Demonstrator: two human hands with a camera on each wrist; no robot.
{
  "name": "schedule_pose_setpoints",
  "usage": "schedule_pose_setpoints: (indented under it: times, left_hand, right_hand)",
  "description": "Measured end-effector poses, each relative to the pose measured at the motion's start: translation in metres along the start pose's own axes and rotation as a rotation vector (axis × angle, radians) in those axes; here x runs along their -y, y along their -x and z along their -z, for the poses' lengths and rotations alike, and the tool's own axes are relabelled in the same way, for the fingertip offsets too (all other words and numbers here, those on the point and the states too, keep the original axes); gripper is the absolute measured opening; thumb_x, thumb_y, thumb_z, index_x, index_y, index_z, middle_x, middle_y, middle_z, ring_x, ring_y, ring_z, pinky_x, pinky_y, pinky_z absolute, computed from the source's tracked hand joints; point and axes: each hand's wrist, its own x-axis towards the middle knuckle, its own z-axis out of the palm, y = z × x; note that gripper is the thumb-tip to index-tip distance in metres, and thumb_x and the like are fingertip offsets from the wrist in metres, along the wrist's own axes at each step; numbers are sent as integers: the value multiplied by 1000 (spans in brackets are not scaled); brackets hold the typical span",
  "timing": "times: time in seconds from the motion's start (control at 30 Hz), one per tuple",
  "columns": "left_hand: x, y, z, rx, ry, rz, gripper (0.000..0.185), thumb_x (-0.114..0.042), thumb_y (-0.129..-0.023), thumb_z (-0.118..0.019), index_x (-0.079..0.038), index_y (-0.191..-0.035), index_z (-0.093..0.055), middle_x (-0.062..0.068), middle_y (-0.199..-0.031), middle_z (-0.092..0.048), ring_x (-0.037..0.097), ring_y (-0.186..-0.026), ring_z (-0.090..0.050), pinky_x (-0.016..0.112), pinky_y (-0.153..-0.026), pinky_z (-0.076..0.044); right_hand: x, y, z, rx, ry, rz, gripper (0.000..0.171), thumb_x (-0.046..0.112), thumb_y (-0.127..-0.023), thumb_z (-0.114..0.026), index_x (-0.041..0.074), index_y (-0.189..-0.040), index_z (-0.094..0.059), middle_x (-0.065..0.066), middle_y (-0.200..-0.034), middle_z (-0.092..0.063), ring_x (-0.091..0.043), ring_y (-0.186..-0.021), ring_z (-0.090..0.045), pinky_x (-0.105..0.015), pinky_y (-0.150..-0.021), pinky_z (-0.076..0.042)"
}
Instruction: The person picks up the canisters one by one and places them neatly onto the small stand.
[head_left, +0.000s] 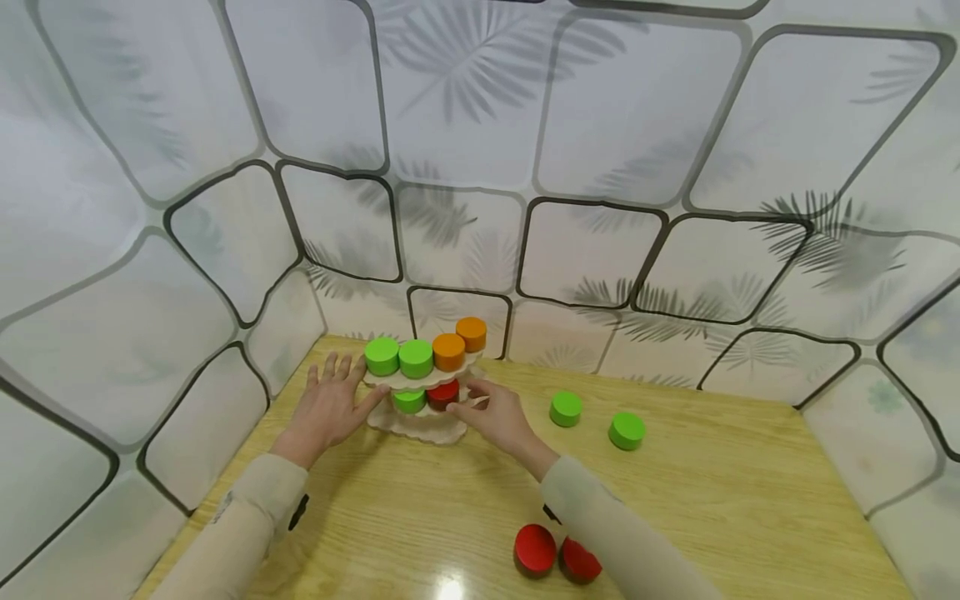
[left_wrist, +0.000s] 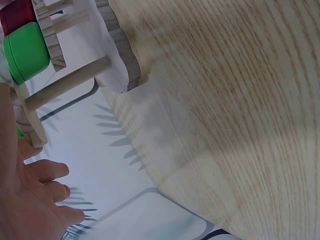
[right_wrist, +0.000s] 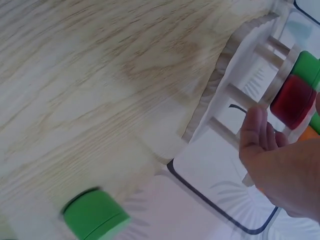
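Wooden tiered stand (head_left: 422, 427) (holding coloured discs) sits between flat-fingered left hand (head_left: 330, 410) and loosely curled right hand (head_left: 497, 417).

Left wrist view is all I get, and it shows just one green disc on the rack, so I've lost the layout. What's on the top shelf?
Observer: Two green discs and two orange discs sit in a row on the wooden rack.
Operator: Where is the right hand?
Observer: The right hand is at the middle shelf, beside the red disc.
Operator: Any loose pieces?
Observer: Two loose green discs lie right of the rack.
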Motion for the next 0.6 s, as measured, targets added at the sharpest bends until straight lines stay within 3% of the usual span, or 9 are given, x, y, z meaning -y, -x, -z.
schedule_pose_setpoints:
  times: [0.13,0.37,0.6]
  left_hand:
    - [-2,-1,0,4,10,1,86,-63,-109,-40,3,-163,-34,36,-165,-33,57,-157,-20,77,-124,-16]
    - [-2,-1,0,8,9,5,87,-65,-109,-37,3,-163,-32,36,-165,-31,57,-157,-18,76,-124,-15]
    - [-1,0,0,11,14,6,87,-65,-109,-38,3,-163,-32,36,-165,-30,57,-157,-18,77,-124,-14]
  right_hand:
    - [-8,9,15,7,58,-5,51,37,-97,-76,3,-135,-68,-16,-132,-72,-28,-107,-71,-37,-84,-62]
    - [-20,30,47,122,63,12,48,37,-100,-72,7,-137,-68,-18,-139,-68,-33,-121,-67,-48,-98,-59]
    - [-35,51,70,241,20,90,50,32,-101,-72,2,-140,-64,-25,-139,-66,-40,-126,-64,-41,-98,-58]
